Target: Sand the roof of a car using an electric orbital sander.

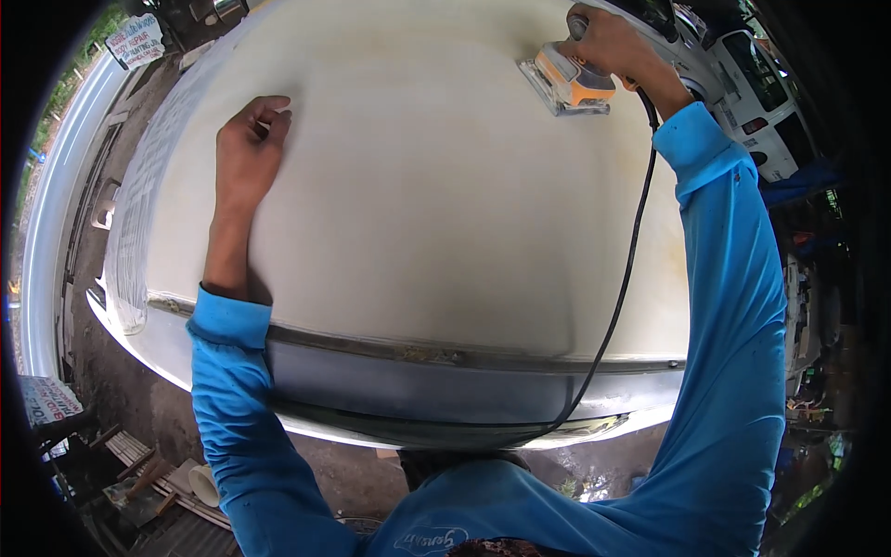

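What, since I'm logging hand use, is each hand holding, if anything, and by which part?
The right hand grips an orange corded sander by the top of its body; the left hand shows nothing held.

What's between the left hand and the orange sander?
In the head view, just a stretch of bare, pale vehicle panel lies between the left hand and the orange sander.

A blue long-sleeved shirt (483, 497) with wide cuffs (230, 318) bears a pale chest print (431, 539).
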`<state>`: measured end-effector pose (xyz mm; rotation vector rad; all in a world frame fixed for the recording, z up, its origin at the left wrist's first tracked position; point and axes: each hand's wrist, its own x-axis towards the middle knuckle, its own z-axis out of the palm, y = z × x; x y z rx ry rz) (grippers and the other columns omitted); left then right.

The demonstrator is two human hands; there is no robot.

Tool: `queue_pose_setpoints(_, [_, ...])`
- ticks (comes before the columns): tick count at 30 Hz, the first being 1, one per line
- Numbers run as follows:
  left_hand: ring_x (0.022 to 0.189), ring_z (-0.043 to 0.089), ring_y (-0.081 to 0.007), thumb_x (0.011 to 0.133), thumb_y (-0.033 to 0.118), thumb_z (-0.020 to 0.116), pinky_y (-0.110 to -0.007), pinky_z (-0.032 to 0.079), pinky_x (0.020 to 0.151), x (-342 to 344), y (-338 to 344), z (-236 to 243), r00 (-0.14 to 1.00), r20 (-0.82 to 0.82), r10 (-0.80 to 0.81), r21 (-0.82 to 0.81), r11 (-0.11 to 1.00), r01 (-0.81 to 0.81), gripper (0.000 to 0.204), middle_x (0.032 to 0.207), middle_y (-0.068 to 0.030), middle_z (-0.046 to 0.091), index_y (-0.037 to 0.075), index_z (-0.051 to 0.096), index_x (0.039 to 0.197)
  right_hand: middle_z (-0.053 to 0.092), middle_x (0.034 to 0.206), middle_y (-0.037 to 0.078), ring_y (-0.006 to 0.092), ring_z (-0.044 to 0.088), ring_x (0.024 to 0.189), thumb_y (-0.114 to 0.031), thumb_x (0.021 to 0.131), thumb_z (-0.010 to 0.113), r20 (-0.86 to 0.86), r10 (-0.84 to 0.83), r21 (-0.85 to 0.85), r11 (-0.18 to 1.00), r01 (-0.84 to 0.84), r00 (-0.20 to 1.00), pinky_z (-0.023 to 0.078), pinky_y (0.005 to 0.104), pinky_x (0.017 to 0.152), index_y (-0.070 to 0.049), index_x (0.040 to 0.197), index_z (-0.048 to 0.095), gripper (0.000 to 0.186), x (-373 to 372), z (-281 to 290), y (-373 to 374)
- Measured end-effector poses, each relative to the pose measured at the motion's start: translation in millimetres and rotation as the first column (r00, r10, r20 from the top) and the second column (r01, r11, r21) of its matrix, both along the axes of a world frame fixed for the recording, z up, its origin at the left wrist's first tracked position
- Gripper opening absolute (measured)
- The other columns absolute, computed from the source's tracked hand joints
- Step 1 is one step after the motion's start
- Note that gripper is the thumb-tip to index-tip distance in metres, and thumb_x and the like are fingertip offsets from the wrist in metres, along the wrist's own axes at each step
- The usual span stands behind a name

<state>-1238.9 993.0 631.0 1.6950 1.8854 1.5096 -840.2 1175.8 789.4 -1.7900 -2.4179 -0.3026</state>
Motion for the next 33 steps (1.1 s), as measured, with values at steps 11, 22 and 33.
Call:
queue_pose_setpoints(11, [0.060,0.045,-0.0057,0.094,0.008,0.066,-0.025,0.038,0.056,-2.0,-1.9,6.0,0.998,0.059,-0.020,-0.083,0.996,0.025,0.020,0.076,0.0010,0.061,0.002,0.073,0.112,0.067,0.075,0.018,0.0356,0.066,0.072,-0.040,0.072,0.078,-0.001,0.155,0.040,0.987,-0.155,0.988,0.053,0.0494,0.065,-0.008,0.085,0.060,0.038,-43.6,2.1,41.6])
queue_pose_setpoints(22, [0.064,0.046,-0.0049,0.094,0.009,0.065,-0.024,0.039,0.058,5.9,-7.0,13.8,0.999,-0.003,-0.048,-0.120,0.992,0.047,0.022,0.079,0.0014,0.060,0.001,0.072,0.113,0.063,0.070,0.014,0.0321,0.063,0.062,-0.035,0.076,0.078,-0.052,0.100,-0.058,0.993,-0.103,0.994,0.051,0.0484,0.054,-0.008,0.089,0.060,0.035,-53.6,13.7,12.1])
queue_pose_setpoints(33, [0.060,0.047,-0.0076,0.092,0.012,0.068,-0.027,0.041,0.058,13.0,-8.6,17.8,1.000,0.022,-0.006,-0.175,0.985,0.010,0.021,0.076,-0.0015,0.062,0.004,0.073,0.111,0.066,0.075,0.018,0.0389,0.065,0.075,-0.038,0.075,0.075,0.019,0.208,0.008,0.978,-0.208,0.978,0.051,0.0495,0.069,-0.008,0.087,0.060,0.035,-54.4,3.0,8.6])
